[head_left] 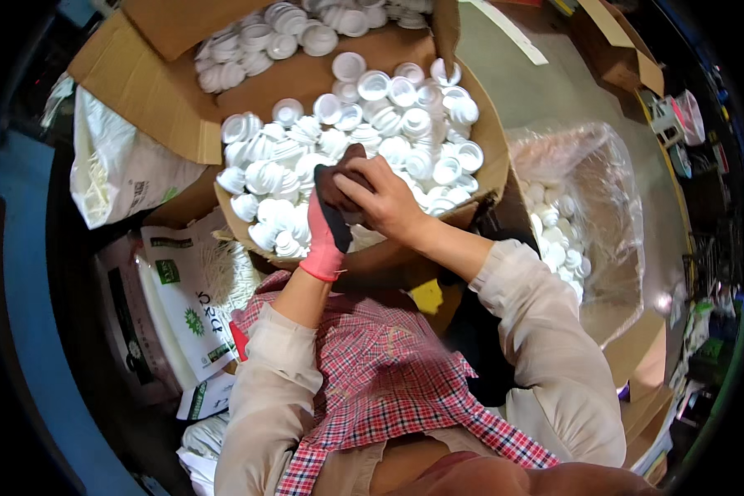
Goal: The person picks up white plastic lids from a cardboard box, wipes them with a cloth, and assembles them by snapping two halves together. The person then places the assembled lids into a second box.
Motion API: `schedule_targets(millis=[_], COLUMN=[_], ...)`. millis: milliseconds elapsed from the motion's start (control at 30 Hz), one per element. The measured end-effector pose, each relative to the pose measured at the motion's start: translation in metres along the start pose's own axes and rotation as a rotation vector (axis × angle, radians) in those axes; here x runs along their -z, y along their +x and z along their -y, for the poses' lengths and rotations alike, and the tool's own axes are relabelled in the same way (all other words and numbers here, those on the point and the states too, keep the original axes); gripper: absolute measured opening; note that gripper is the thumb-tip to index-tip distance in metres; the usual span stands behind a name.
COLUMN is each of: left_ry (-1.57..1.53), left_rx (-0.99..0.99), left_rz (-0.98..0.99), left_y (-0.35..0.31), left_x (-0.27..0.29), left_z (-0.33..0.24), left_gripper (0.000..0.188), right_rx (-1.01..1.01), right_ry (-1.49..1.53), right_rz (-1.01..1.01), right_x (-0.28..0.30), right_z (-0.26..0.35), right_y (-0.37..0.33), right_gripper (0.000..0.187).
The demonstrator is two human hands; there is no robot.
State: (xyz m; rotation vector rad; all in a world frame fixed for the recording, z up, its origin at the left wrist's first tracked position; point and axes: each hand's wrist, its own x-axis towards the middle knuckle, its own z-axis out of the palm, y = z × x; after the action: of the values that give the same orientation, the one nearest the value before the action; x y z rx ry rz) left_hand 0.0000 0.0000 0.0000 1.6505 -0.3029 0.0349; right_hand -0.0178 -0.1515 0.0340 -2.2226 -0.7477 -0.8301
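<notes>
My left hand [331, 217] wears a pink work glove with a dark coated palm and fingers. Bare, my right hand [388, 198] meets it in front of me, its fingers closed on the dark finger part of the glove. The right fingers cover much of the left ones, so whether anything small lies between the hands is hidden. Just beyond and below both hands, a heap of round white plastic caps [285, 153] fills the near part of an open cardboard box [492, 149].
More white caps [285, 29] lie at the box's far side. A clear plastic-lined box [616, 215] of white pieces stands to the right. Printed white bags [178, 289] and a white sack [112, 157] are on the left. Another cardboard box [612, 41] sits far right.
</notes>
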Motion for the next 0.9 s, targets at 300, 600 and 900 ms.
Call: schedule_targets(millis=[300, 600, 900], left_ry=[-0.481, -1.564, -1.67], left_rx=[-0.059, 0.431, 0.544], left_rz=[-0.156, 0.284, 0.437], left_y=[0.034, 0.042, 0.033], left_x=[0.021, 0.022, 0.012], left_z=[-0.006, -0.031, -0.032], left_gripper=[0.044, 0.081, 0.076], right_rx=[-0.401, -1.193, -0.824], right_ry=[0.111, -0.506, 0.436], right_rz=[0.376, 0.602, 0.122], right_x=[-0.024, 0.07, 0.063], right_z=[-0.029, -0.209, -0.128], right_y=[-0.039, -0.127, -0.055], right_gripper=[0.062, 0.045, 0.025])
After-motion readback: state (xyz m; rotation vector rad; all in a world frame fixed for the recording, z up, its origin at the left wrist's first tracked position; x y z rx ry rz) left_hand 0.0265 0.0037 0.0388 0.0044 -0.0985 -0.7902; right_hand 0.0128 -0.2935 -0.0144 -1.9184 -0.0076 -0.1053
